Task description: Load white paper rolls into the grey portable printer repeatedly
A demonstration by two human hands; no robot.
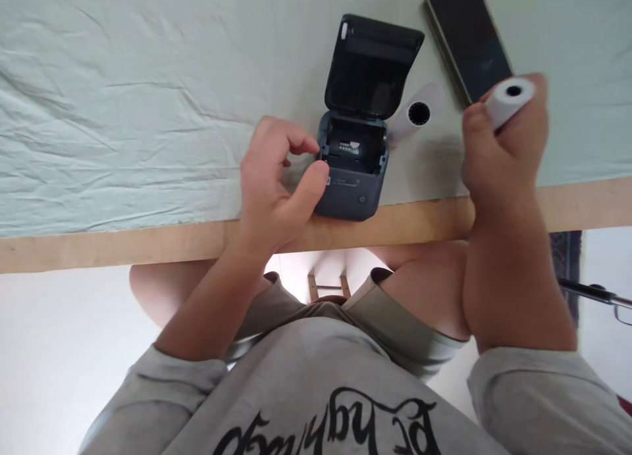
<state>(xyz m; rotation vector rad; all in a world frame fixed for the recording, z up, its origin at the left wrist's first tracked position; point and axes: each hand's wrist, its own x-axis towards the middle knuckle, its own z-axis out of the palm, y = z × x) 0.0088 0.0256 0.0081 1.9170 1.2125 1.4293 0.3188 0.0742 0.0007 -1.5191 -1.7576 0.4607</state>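
A small dark label printer sits near the table's front edge, its lid raised and its paper bay bare inside. At its left rim is my left hand, with thumb and index finger apart and their tips at the printer's edge; whether they press on it I cannot tell. Off to the right, my right hand is closed around a white paper roll, whose dark core hole faces up. Another white paper roll with a black core lies just right of the printer, its loose end sticking out.
A smartphone with a dark screen lies beyond my right hand. Pale green cloth covers the table, with creases on the left. The table's wooden edge runs along the front, above my lap.
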